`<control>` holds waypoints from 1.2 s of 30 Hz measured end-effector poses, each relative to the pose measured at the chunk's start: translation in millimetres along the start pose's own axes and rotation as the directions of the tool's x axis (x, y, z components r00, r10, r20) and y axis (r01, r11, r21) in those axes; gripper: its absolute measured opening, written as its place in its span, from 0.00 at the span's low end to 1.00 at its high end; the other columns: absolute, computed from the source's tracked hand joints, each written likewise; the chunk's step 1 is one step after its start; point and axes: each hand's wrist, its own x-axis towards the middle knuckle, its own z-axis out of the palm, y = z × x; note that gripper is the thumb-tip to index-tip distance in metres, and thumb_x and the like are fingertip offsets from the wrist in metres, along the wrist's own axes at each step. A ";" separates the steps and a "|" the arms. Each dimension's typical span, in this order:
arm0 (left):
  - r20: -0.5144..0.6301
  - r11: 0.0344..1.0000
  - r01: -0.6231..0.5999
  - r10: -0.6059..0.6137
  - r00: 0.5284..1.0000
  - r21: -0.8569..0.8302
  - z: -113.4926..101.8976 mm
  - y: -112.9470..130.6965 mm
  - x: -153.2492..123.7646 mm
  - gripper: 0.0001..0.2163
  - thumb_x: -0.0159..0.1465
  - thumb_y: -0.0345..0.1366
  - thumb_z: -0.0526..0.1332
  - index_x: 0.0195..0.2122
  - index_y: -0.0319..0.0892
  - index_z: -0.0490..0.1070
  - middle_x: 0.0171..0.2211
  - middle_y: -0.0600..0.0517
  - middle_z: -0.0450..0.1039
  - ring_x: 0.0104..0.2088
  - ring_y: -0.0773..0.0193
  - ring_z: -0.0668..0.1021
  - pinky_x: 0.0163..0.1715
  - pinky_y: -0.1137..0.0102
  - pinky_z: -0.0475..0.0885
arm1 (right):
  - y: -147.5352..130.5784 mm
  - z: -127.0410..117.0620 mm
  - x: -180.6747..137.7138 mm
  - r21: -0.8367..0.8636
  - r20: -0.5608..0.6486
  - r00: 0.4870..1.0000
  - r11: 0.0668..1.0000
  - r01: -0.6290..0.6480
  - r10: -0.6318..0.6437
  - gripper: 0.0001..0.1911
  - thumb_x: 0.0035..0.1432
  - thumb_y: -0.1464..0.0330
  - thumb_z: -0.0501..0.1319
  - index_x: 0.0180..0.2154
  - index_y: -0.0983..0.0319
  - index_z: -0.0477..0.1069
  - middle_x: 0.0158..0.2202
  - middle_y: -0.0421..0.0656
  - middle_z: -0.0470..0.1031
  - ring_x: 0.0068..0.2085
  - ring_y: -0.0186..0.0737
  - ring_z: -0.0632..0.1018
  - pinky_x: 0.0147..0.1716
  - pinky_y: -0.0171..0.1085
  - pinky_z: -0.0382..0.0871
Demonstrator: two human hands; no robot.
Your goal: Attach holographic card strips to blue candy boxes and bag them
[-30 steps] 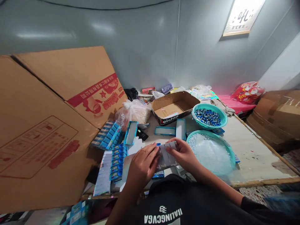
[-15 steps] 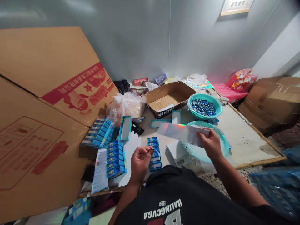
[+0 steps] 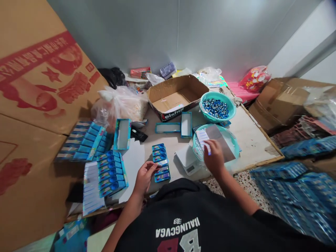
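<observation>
My right hand (image 3: 214,158) pinches a flat silvery card sheet (image 3: 217,141) and holds it over the near teal bowl (image 3: 235,145) of clear pieces. My left hand (image 3: 144,176) rests at the table's near edge with its fingers curled. Its fingertips touch a short row of small blue boxes (image 3: 160,162). Whether it grips anything I cannot make out. A small white scale (image 3: 187,160) sits between my two hands.
A second teal bowl (image 3: 217,109) holds blue pieces, behind it an open cardboard box (image 3: 173,98). More blue boxes (image 3: 111,172) and open blue trays (image 3: 122,134) lie left. A large cardboard sheet (image 3: 34,105) leans at left. Stacks of blue packs (image 3: 294,189) lie on the floor right.
My hands have parted: the right carried the silvery sheet right and over the near bowl. The left dropped onto the row of blue boxes. The view swung right and downward.
</observation>
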 end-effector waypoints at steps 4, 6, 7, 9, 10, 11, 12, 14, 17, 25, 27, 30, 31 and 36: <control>0.016 1.000 0.025 -0.025 1.000 0.012 -3.9 -3.4 0.7 0.24 0.44 0.51 0.75 0.30 0.41 0.67 0.29 0.51 0.79 0.32 0.62 0.81 0.41 0.67 0.75 | -50.2 68.9 -7.6 0.417 0.545 0.838 0.876 -0.244 -0.027 0.18 0.60 0.60 0.63 0.50 0.61 0.72 0.44 0.50 0.76 0.42 0.43 0.77 0.42 0.43 0.73; 0.016 0.999 0.022 -0.022 1.000 0.041 -6.0 -6.8 4.6 0.24 0.43 0.52 0.75 0.30 0.41 0.68 0.29 0.52 0.79 0.31 0.61 0.81 0.41 0.65 0.76 | -56.0 104.1 -14.6 0.462 0.692 0.721 0.765 -0.448 0.004 0.21 0.55 0.57 0.66 0.48 0.63 0.74 0.38 0.47 0.78 0.36 0.41 0.78 0.35 0.39 0.74; 0.015 0.998 0.018 -0.019 1.000 0.063 -7.2 -8.9 7.6 0.24 0.43 0.52 0.74 0.31 0.41 0.68 0.29 0.52 0.79 0.31 0.61 0.81 0.40 0.64 0.76 | -54.8 118.6 -17.4 0.467 0.717 0.697 0.730 -0.499 0.018 0.20 0.55 0.57 0.66 0.44 0.63 0.75 0.34 0.45 0.78 0.33 0.40 0.78 0.33 0.38 0.73; 0.010 0.992 0.013 -0.015 1.000 0.123 -9.9 -14.5 15.7 0.24 0.45 0.54 0.72 0.31 0.40 0.70 0.29 0.51 0.79 0.31 0.59 0.82 0.40 0.63 0.76 | -47.3 139.7 -21.2 0.471 0.707 0.705 0.707 -0.528 0.055 0.17 0.56 0.56 0.64 0.37 0.64 0.76 0.28 0.42 0.77 0.30 0.38 0.77 0.32 0.37 0.73; 0.005 0.986 0.012 -0.013 1.000 0.164 -11.4 -17.9 20.6 0.23 0.47 0.55 0.71 0.31 0.40 0.72 0.28 0.50 0.79 0.31 0.59 0.81 0.39 0.63 0.76 | -42.3 146.7 -22.5 0.470 0.696 0.713 0.698 -0.540 0.083 0.16 0.57 0.57 0.63 0.34 0.64 0.76 0.26 0.42 0.76 0.28 0.38 0.76 0.31 0.37 0.72; -0.004 0.977 0.009 -0.008 1.000 0.212 -12.8 -21.7 26.0 0.22 0.48 0.55 0.70 0.31 0.39 0.73 0.27 0.49 0.79 0.31 0.58 0.81 0.37 0.63 0.76 | -37.1 151.9 -23.7 0.468 0.684 0.721 0.691 -0.551 0.112 0.15 0.56 0.57 0.62 0.34 0.63 0.76 0.25 0.41 0.75 0.27 0.37 0.75 0.31 0.37 0.71; -0.017 0.964 0.003 0.001 1.000 0.267 -14.2 -25.6 31.7 0.21 0.49 0.55 0.69 0.30 0.39 0.75 0.26 0.49 0.79 0.30 0.57 0.81 0.36 0.63 0.76 | -32.0 156.1 -24.9 0.464 0.668 0.731 0.690 -0.556 0.140 0.14 0.55 0.58 0.63 0.34 0.63 0.75 0.24 0.40 0.75 0.27 0.37 0.75 0.30 0.37 0.70; -0.053 0.923 -0.024 0.048 0.997 0.385 -16.8 -33.7 43.6 0.18 0.50 0.52 0.69 0.28 0.40 0.77 0.26 0.48 0.78 0.30 0.57 0.80 0.35 0.64 0.74 | -23.3 163.8 -28.0 0.450 0.633 0.750 0.697 -0.558 0.192 0.12 0.53 0.60 0.64 0.35 0.62 0.75 0.23 0.38 0.73 0.26 0.36 0.73 0.29 0.36 0.68; -0.103 0.833 -0.092 0.176 0.979 0.546 -20.5 -44.2 60.5 0.13 0.50 0.47 0.69 0.24 0.42 0.78 0.29 0.48 0.77 0.35 0.56 0.77 0.41 0.63 0.72 | -14.8 178.5 -34.8 0.420 0.575 0.773 0.715 -0.559 0.267 0.10 0.51 0.63 0.63 0.35 0.61 0.73 0.23 0.37 0.71 0.26 0.37 0.72 0.29 0.36 0.65; -0.095 0.673 -0.135 0.293 0.951 0.727 -30.4 -69.8 78.9 0.08 0.51 0.42 0.68 0.24 0.43 0.75 0.30 0.51 0.68 0.33 0.59 0.73 0.39 0.64 0.70 | -6.3 208.5 -56.8 0.409 0.519 0.792 0.721 -0.560 0.321 0.07 0.53 0.64 0.60 0.32 0.58 0.64 0.26 0.36 0.66 0.29 0.38 0.70 0.31 0.37 0.63; -0.096 0.660 -0.131 0.297 0.950 0.739 -31.2 -74.8 77.9 0.10 0.52 0.44 0.68 0.28 0.43 0.73 0.30 0.52 0.68 0.32 0.61 0.73 0.36 0.66 0.70 | -4.1 209.4 -61.5 0.421 0.506 0.799 0.715 -0.559 0.326 0.07 0.54 0.63 0.58 0.33 0.57 0.62 0.27 0.36 0.65 0.30 0.38 0.69 0.33 0.38 0.64; -0.119 0.647 -0.111 0.301 0.946 0.754 -32.1 -79.7 77.3 0.15 0.52 0.45 0.68 0.33 0.44 0.67 0.28 0.56 0.65 0.29 0.63 0.71 0.31 0.69 0.67 | -1.1 210.0 -65.6 0.438 0.513 0.797 0.701 -0.563 0.319 0.09 0.54 0.62 0.59 0.33 0.57 0.60 0.28 0.37 0.64 0.32 0.39 0.69 0.36 0.40 0.64; -0.122 0.644 -0.106 0.299 0.947 0.757 -32.5 -81.1 77.5 0.16 0.52 0.46 0.68 0.33 0.45 0.65 0.27 0.58 0.64 0.27 0.64 0.70 0.30 0.70 0.66 | -0.2 210.7 -66.0 0.442 0.525 0.791 0.693 -0.570 0.315 0.10 0.54 0.61 0.59 0.33 0.57 0.60 0.29 0.37 0.64 0.32 0.40 0.69 0.37 0.40 0.64; -0.129 0.645 -0.097 0.293 0.947 0.758 -36.5 -87.9 80.1 0.17 0.54 0.51 0.66 0.32 0.45 0.62 0.28 0.57 0.65 0.27 0.65 0.70 0.29 0.70 0.66 | 4.6 218.7 -66.3 0.425 0.632 0.708 0.623 -0.657 0.316 0.18 0.57 0.51 0.55 0.30 0.56 0.53 0.26 0.34 0.59 0.29 0.36 0.66 0.32 0.37 0.65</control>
